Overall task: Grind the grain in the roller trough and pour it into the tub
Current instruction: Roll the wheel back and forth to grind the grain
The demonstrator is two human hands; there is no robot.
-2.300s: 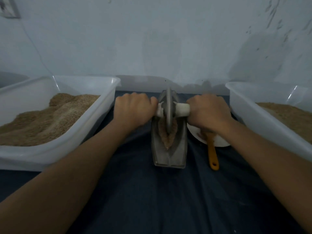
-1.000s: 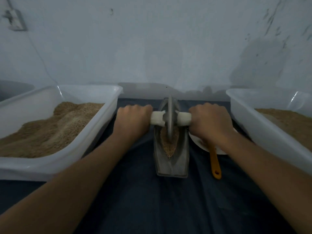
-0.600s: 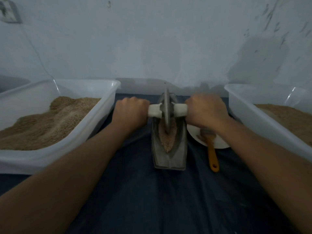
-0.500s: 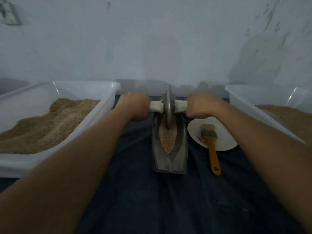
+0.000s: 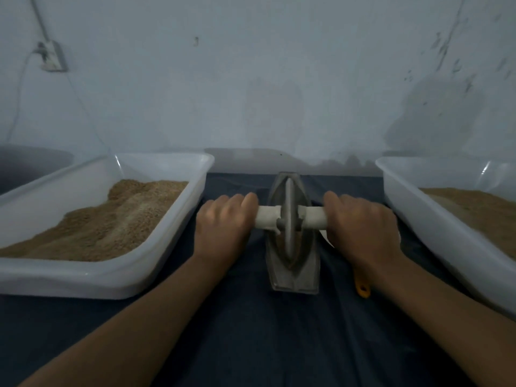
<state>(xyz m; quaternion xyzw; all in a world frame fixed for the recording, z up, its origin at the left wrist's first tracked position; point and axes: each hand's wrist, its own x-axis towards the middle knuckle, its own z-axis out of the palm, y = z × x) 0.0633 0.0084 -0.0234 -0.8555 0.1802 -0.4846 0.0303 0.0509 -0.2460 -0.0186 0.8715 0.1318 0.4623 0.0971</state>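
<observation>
At centre frame, head view: roller trough [image 5: 293, 263], metal, boat-shaped, lying lengthways on the dark cloth [image 5: 251, 331]. Wheel [image 5: 289, 222] upright in the channel, set toward the near half; pale axle handle [image 5: 266, 221] crosses it left to right.

Left hand [image 5: 223, 222]: fingers curled round the left end of the handle, gripping. Right hand [image 5: 363, 227]: fingers curled round the right end, likewise gripping.

Grain: mostly hidden behind the wheel; only a brown sliver shows low in the channel.

Left of frame: tub [image 5: 156, 263], white, heaped with brown meal. Right of frame: second tub [image 5: 413, 208], white, also holding brown material. Which one receives the pour, you cannot tell from here.

Lower right of the trough: brush [image 5: 362, 289], yellow handle tip only, the rest under your right wrist.

Handling note: you are likely mid-grind. Keep both wrists level so the wheel stays upright in the groove; press evenly, roll the full length, and stop short of each end so grain is not pushed over the lip.
</observation>
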